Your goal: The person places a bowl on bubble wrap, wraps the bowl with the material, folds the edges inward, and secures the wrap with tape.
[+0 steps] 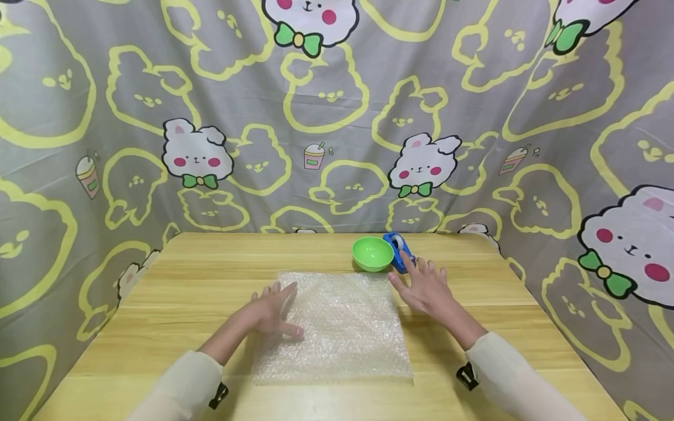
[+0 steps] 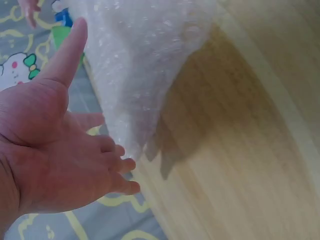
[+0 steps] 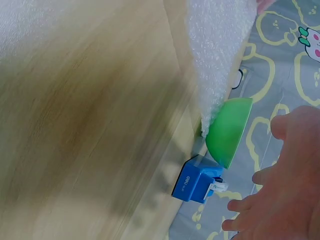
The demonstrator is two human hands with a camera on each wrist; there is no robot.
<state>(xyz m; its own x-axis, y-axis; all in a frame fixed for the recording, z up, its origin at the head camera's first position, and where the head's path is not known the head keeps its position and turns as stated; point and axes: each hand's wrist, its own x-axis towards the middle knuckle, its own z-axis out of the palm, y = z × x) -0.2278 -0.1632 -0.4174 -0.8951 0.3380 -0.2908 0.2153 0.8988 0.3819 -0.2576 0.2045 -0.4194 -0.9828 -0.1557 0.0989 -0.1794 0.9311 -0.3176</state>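
Observation:
A sheet of clear bubble wrap point(image 1: 347, 327) lies spread on the wooden table. Over its left edge is my left hand point(image 1: 274, 313), thumb and fingers spread; the left wrist view shows the palm point(image 2: 60, 155) beside the wrap's edge, holding nothing. My right hand point(image 1: 423, 289) hovers by the wrap's far right corner with fingers extended and nothing in them. Just beyond that corner stands a green bowl point(image 1: 372, 255), with a blue tape dispenser point(image 1: 398, 251) against its right side. In the right wrist view the dispenser point(image 3: 192, 181) sits close to the fingertips point(image 3: 235, 205).
The pale wooden table point(image 1: 221, 257) reaches back to a grey curtain point(image 1: 342, 117) with cartoon figures, which also hangs along both sides. A black clip or strap point(image 1: 466, 376) shows under the right sleeve, another point(image 1: 218, 396) under the left.

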